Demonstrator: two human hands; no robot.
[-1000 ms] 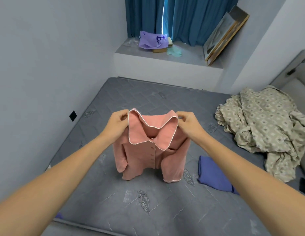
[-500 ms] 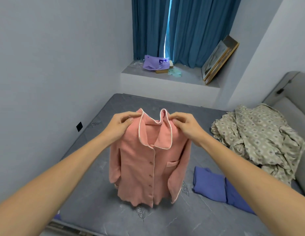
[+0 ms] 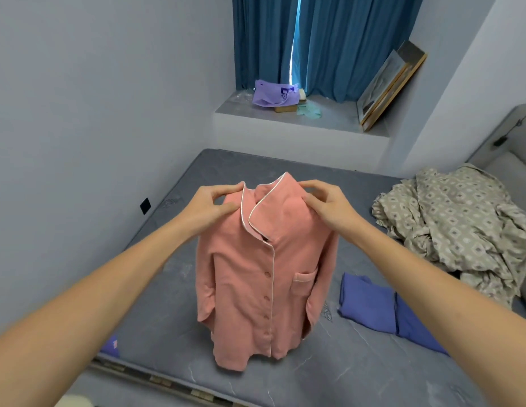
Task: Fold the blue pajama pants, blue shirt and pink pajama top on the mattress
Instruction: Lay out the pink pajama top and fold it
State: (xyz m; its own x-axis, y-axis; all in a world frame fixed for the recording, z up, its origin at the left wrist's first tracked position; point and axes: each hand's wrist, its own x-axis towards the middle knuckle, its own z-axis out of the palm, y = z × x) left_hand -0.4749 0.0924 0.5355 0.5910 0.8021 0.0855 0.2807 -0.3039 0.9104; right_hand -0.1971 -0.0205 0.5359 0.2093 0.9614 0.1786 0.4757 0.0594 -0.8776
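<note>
Both bare forearms reach forward from the lower corners and converge above the grey mattress [image 3: 173,327]. The left hand [image 3: 212,205] pinches the pink pajama top [image 3: 255,277] at one shoulder beside the collar, fingers curled over the fabric with the thumb in front. The right hand [image 3: 326,204] grips the other shoulder the same way. The top hangs upright between the hands, buttoned front toward the camera, chest pocket showing, its hem just above or grazing the mattress. Folded blue garments [image 3: 382,309] lie on the mattress beside it, near a crumpled patterned blanket [image 3: 461,227].
</note>
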